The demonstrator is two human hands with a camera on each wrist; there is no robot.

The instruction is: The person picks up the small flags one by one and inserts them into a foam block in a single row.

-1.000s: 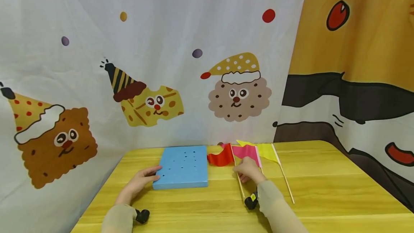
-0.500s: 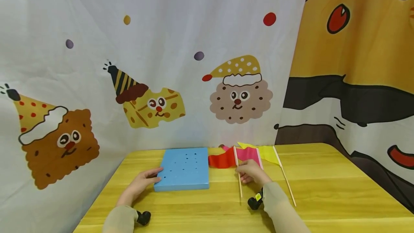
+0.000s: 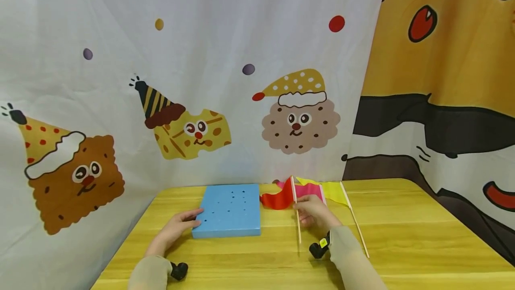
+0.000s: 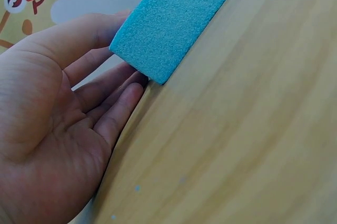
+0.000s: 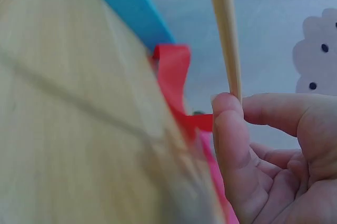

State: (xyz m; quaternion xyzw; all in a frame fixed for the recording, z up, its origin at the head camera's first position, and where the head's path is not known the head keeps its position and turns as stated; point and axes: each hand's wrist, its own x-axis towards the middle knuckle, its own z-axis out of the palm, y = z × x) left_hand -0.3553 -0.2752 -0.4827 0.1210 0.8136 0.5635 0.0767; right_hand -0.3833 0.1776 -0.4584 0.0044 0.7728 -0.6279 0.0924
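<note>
None of the flags stands in the blue foam block [image 3: 227, 209] yet: your right hand [image 3: 315, 212] pinches the red flag's stick [image 3: 297, 216] near the table's back edge, your left hand [image 3: 177, 226] lies relaxed against the block.

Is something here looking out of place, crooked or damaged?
Nothing is damaged or spilled. The blue foam board lies flat under the left hand. The right hand pinches the red flag by its stick; the pink flag and yellow flag lie overlapping.
</note>
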